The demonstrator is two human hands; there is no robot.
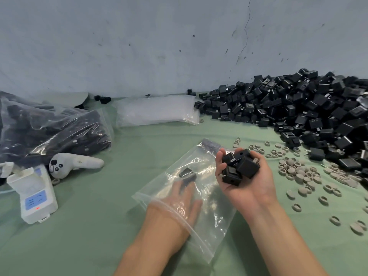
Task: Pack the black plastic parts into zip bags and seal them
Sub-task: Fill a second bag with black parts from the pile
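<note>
Boxy blk parts, R hand; crinkly bag

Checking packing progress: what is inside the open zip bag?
Inside the zip bag: the left hand, in to the wrist, and one black plastic part at its fingertips. Glare may hide more.

Cracked grey wall, green tabletop

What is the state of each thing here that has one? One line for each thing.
Clear plastic zip bag: open, unsealed, single black plastic part inside.
Left hand: flat inside the bag, fingers straight.
Right hand: palm up, holds a handful of black plastic parts.
Stack of clear bags by the wall: empty, flat.
White box device: red light on.
Large clear bags, left: filled with black parts.
</note>
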